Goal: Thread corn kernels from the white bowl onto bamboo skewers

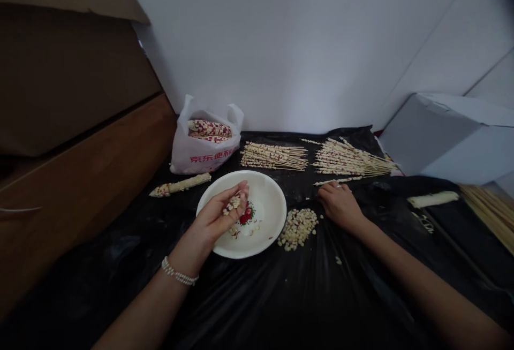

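Observation:
My left hand [225, 211] is cupped over the white bowl [273, 232], its fingers curled round a small heap of corn kernels [232, 205]. A few more kernels lie in the bowl, beside a red and green printed pattern on its bottom. My right hand [337, 203] rests palm down on the black plastic sheet [305, 296], fingers bent and close together. Its fingertips are hidden, so what they may hold does not show. Just beyond that hand lies a single skewer of kernels [351, 179]. Between bowl and right hand sits a pile of loose kernels [297, 228].
A white plastic bag [201, 157] with speckled corn cobs [211, 128] stands at the back left, a partly stripped cob [182, 184] before it. Two bunches of kernel skewers [273, 156] lie along the back. At right are a bare cob [433, 199] and thin sticks [492, 216].

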The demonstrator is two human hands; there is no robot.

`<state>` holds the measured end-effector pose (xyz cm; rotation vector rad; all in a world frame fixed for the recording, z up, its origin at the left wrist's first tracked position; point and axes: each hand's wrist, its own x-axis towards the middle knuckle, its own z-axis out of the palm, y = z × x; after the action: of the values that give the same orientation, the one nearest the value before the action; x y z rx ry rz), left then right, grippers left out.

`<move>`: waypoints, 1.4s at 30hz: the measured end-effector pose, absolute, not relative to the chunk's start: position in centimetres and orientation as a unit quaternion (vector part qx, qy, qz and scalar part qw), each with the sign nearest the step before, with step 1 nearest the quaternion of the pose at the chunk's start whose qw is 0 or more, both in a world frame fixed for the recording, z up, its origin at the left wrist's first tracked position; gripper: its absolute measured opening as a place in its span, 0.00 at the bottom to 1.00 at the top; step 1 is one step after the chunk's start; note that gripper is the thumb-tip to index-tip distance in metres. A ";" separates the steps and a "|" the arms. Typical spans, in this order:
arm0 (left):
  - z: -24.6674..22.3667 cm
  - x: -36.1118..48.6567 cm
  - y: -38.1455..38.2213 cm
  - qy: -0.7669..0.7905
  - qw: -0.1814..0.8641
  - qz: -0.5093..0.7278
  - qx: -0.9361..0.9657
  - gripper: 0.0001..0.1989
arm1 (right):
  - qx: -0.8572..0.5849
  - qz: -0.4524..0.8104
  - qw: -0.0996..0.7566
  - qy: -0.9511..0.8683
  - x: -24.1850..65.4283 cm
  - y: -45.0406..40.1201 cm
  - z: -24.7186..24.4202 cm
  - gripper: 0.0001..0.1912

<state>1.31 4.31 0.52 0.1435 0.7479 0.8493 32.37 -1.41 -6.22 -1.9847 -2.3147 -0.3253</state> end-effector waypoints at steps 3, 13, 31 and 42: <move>0.3 1.1 4.3 0.300 0.873 0.377 0.077 0.23 | -0.661 -0.109 0.053 -0.741 32.2 -0.8 -6.7 0.11; -0.4 -0.2 3.4 0.237 0.881 0.376 0.164 0.42 | -0.694 -0.069 0.122 -0.706 37.2 -1.2 -3.7 0.14; -0.4 0.7 3.3 0.290 0.864 0.363 0.192 0.39 | -0.695 -0.080 0.068 -0.711 34.1 -9.1 -4.2 0.14; -0.1 0.8 3.0 0.308 0.855 0.375 0.184 0.38 | -0.770 -0.006 0.028 -0.638 37.3 -10.0 -3.8 0.15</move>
<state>0.84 3.04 -0.06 0.3867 0.6478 0.7882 37.28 -10.02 -3.78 -2.3765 -1.9685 -0.0183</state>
